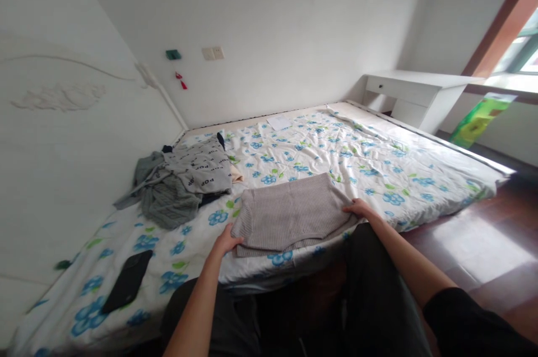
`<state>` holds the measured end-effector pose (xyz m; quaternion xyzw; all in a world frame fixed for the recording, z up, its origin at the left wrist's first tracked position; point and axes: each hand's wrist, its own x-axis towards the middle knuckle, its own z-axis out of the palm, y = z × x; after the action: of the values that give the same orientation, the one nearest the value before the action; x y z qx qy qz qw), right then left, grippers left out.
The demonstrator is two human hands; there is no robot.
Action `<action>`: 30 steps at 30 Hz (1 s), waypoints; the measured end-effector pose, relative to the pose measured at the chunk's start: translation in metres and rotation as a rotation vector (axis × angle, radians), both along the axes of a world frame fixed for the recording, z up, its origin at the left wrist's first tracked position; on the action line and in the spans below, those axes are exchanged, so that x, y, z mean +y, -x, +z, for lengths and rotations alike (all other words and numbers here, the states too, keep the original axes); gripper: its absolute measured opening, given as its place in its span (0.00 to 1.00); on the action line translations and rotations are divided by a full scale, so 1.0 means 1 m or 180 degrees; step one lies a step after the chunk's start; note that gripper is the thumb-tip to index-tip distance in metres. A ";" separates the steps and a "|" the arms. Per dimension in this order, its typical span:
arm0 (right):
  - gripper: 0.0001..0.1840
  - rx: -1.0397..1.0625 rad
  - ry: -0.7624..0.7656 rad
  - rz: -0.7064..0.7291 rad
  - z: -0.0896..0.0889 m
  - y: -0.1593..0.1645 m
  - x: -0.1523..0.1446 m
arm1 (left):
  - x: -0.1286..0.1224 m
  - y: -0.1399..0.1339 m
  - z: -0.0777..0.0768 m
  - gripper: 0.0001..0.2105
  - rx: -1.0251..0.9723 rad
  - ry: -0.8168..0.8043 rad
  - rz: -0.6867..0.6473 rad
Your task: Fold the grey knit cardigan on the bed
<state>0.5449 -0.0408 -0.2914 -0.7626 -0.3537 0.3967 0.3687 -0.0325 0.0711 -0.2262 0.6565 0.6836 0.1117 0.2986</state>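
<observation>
Fingers of my left hand and right hand lie flat and apart, pressing the ribbed grey knit, folded rectangular, long axis crosswise on the floral bed.

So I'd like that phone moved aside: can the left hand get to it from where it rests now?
Probably yes. The left hand rests on the folded sweater, and only bare floral sheet lies between it and the phone.

Bed centre and right lies open beyond the folded sweater; clothes pile blocks centre-left, phone lower left, paper far back.
</observation>
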 end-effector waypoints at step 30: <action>0.14 -0.0956 0.0199 0.3169 0.014 0.077 -0.001 | -0.064 -0.069 -0.037 0.07 -0.0195 -0.0172 -0.2286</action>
<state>0.4684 -0.0422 -0.2775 -0.5613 -0.7105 0.4206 0.0576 0.0365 0.0072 -0.2635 0.8588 0.3969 0.0373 0.3216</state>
